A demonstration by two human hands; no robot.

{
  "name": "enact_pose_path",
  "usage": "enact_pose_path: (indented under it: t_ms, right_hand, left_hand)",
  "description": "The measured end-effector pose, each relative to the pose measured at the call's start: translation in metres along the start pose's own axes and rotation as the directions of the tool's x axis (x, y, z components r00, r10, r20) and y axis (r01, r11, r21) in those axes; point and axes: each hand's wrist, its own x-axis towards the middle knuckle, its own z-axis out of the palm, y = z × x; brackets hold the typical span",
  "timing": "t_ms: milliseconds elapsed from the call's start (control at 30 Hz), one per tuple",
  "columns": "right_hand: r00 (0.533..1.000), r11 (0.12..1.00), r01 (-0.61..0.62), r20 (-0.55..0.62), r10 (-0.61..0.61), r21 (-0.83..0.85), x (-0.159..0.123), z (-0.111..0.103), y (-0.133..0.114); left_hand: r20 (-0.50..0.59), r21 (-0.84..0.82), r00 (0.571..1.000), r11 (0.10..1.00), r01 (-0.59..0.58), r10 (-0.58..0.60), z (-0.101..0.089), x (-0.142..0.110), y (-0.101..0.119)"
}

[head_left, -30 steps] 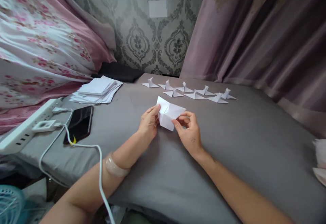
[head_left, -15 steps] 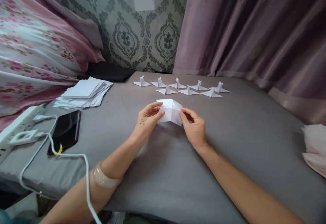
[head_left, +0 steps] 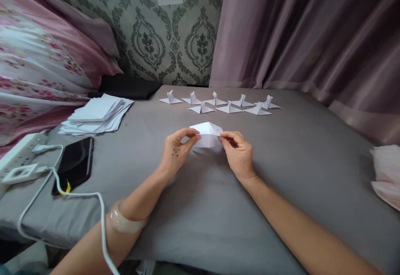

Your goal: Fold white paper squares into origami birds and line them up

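Observation:
A creased piece of white paper (head_left: 208, 135) is held up over the grey-covered surface (head_left: 200, 208), in the middle of the view. My left hand (head_left: 179, 148) pinches its left edge between thumb and fingers. On the opposite edge, my right hand (head_left: 236, 152) grips it the same way. The paper bends along folds near its centre, and its lower part tips toward me. Beyond it, several folded white paper figures (head_left: 202, 108) stand in two rows, each with flat pointed sides and a raised middle.
To the left lies a stack of white paper sheets (head_left: 96, 114). Nearer me are a black phone (head_left: 75, 162), a white power strip (head_left: 23, 152) and a white cable (head_left: 101, 212) running past my left forearm. Curtains (head_left: 265, 33) hang behind at right; pale pink cloth (head_left: 386, 175) lies far right.
The paper has tilted, so its lower half now looks shorter and more folded under. Both hands keep their hold at its edges. The whole view has shifted slightly.

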Motion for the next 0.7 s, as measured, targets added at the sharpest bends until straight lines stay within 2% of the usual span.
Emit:
enact_pose_path:
  t_ms: [133, 233, 500, 700]
  right_hand:
    - [1.000, 1.000, 0.016, 0.014, -0.016, 0.018, 0.001, 0.000, 0.002]
    - [0.998, 0.998, 0.056, 0.034, -0.056, 0.006, 0.002, -0.001, 0.002]
    - [0.976, 0.984, 0.178, 0.136, -0.172, -0.031, 0.001, -0.004, -0.007]
    - [0.913, 0.931, 0.358, 0.236, -0.333, -0.073, 0.001, -0.009, -0.013]
  left_hand:
    - [-0.018, 0.124, 0.988, 0.981, -0.151, 0.154, -0.002, 0.003, -0.004]
    - [0.021, 0.147, 0.974, 0.963, -0.226, 0.225, -0.005, 0.006, -0.003]
    - [0.154, 0.200, 0.932, 0.914, -0.353, 0.327, -0.005, 0.005, -0.001]
    - [0.228, 0.272, 0.874, 0.834, -0.480, 0.428, -0.010, 0.005, 0.002]
